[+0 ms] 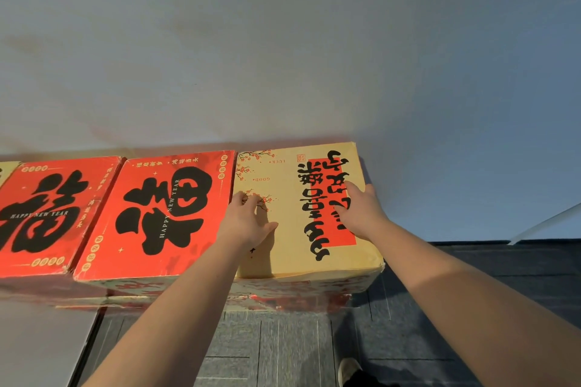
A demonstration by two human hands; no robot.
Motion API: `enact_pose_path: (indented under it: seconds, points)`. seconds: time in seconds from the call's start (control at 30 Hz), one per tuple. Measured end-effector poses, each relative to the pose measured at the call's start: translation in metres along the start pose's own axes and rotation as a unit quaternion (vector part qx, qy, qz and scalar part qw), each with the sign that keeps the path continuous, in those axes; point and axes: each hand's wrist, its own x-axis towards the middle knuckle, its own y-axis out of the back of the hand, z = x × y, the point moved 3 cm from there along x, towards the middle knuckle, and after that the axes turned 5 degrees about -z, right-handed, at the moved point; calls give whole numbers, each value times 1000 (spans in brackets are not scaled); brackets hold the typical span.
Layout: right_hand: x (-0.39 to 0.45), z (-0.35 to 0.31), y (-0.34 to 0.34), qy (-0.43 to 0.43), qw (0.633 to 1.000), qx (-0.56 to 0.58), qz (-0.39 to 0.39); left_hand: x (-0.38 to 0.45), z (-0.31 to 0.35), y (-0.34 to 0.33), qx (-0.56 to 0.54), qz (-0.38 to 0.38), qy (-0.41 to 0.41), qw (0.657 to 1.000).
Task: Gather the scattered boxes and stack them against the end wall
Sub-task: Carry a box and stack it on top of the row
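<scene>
Pressing down: wall [283, 41] beyond fingers, red boxes [163, 214] left of them, yellow box [292, 248] beneath, topping stack at row's end. Left hand [248, 223], right hand [361, 214] flat, fingers apart, gripping nothing. Risk: uneven push skews box off stack edge.

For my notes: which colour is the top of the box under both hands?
Pale yellow box, with a red panel and black writing; head view.
</scene>
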Motion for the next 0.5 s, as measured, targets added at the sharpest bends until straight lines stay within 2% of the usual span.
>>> enact_pose_path:
  seconds: [0.5]
  points:
    - [9,-22,-19,-6,999,-46,6,-3,-25,12,34,-13,-8,999]
